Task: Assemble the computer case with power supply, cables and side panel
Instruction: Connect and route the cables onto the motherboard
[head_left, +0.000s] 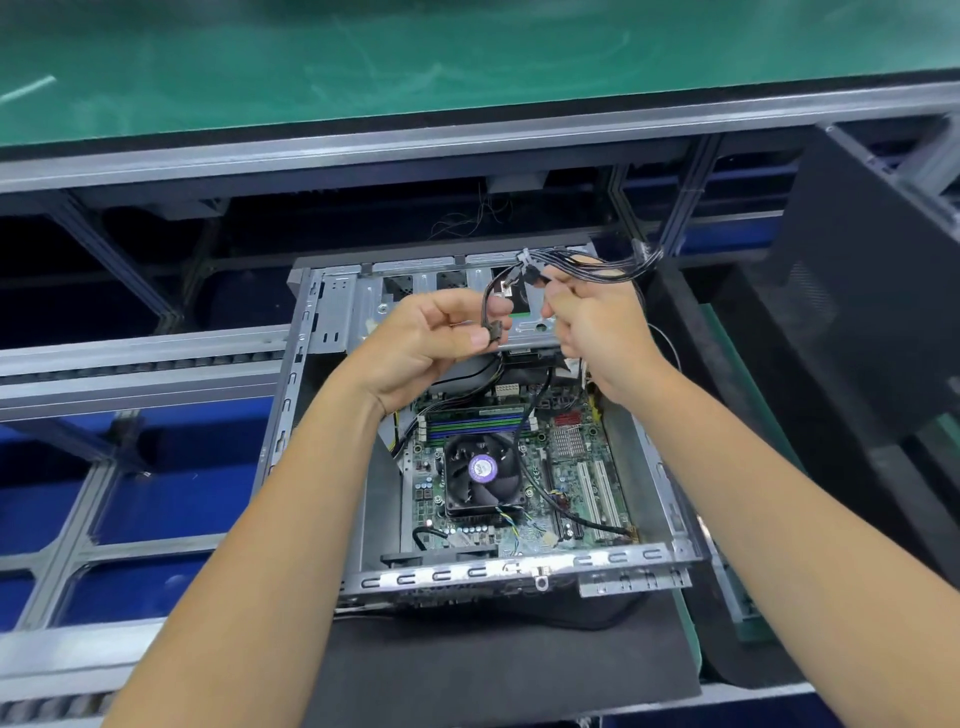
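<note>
You hold the black cable bundle (587, 262) above the open computer case (488, 426), just over the middle of the frame. Your left hand (431, 345) pinches a small black connector (492, 332) between thumb and curled fingers; your right hand (592, 322) is closed round a second lead of the same bundle, apparently to separate the leads and choose which plug goes where. The wires are thin, dark and tied together near the case's upper edge, then trail off to the upper right. Below them the case lies on its side with the motherboard (519, 493) exposed and the round cooler fan (482, 470) at its centre. The case rests on a dark mat (493, 665). A black panel (878, 291) leans at the right edge, and a green surface (415, 47) runs across the top.
</note>
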